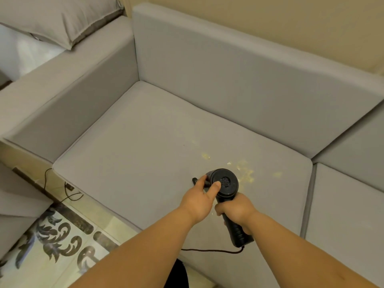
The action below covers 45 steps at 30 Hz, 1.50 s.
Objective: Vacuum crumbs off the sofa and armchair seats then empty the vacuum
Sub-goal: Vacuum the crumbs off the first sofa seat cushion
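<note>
Your right hand [234,210] grips the handle of the black handheld vacuum [225,183], fingers curled round it just below the round body. Your left hand [199,196] holds that body from the left side, thumb lying across its rear vent face and fingers wrapped toward the front. The vacuum's nozzle end points away from you and is mostly hidden behind the body and your left hand, so you cannot tell whether it touches the fabric. Its dust container is not visible from this angle, so what it holds cannot be told.

The vacuum hovers over the front middle of the grey sofa seat cushion [145,142]. Pale yellow crumbs [245,173] lie scattered on the cushion just beyond and to the right of the vacuum, with 1 small clump [205,156] a little farther back. The vacuum's black cord [209,250] runs from the handle's end leftward across the cushion's front edge.

A grey pillow [62,19] rests on the neighbouring seat at upper left. Thin black cables [68,194] lie on the patterned tile floor [62,235] beside the sofa.
</note>
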Each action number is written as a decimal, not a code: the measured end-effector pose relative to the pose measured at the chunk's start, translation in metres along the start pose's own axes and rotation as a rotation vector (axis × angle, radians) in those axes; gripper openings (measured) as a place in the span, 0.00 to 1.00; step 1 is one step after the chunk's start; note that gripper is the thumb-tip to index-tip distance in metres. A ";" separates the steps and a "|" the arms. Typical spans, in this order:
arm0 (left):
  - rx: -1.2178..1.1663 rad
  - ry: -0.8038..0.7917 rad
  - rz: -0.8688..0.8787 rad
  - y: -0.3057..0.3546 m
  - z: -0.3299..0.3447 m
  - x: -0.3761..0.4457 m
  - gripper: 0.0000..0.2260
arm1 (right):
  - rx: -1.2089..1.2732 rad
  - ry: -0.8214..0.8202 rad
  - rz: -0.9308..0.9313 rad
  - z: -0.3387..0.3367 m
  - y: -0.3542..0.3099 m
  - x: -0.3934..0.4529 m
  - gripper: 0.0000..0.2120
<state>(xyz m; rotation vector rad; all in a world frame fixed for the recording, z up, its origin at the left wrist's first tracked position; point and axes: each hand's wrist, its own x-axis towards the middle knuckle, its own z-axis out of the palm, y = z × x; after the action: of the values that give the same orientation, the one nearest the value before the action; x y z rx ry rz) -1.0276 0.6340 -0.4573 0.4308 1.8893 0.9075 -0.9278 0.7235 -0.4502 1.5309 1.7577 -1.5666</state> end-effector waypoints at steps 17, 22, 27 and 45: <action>-0.059 0.057 0.073 0.070 -0.070 0.132 0.30 | 0.163 0.103 -0.086 -0.018 -0.123 0.113 0.15; -0.027 0.014 0.058 0.070 -0.078 0.165 0.29 | 0.209 0.110 -0.044 -0.016 -0.131 0.139 0.17; -0.045 0.011 0.048 0.067 -0.064 0.160 0.29 | 0.215 0.100 0.000 -0.018 -0.120 0.140 0.14; -0.027 0.023 -0.006 0.034 0.007 0.064 0.29 | 0.145 0.020 -0.003 -0.025 -0.024 0.066 0.11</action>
<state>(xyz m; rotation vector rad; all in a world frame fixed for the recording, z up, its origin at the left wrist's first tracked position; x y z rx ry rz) -1.0550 0.6990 -0.4728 0.4001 1.8956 0.9367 -0.9625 0.7811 -0.4820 1.6155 1.6901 -1.7197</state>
